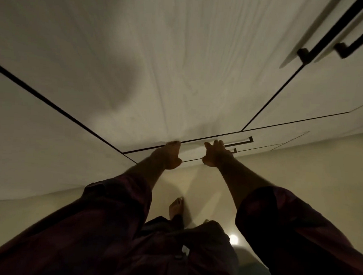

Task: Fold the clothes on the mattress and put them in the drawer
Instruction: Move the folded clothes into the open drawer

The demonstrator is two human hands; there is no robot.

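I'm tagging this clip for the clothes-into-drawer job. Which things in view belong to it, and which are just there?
Belong to the job: drawer front; drawer handle; left hand and right hand, both at the drawer front. No clothes are in view.

Just there: tall door handles; floor; bare foot.

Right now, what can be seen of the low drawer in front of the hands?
The drawer is a pale, faintly wood-grained front, low in the wardrobe just above the floor, edged by dark gaps and apparently shut. A dark bar handle sits toward its right. The left hand reaches its top edge; the right hand, fingers spread, is by the handle.
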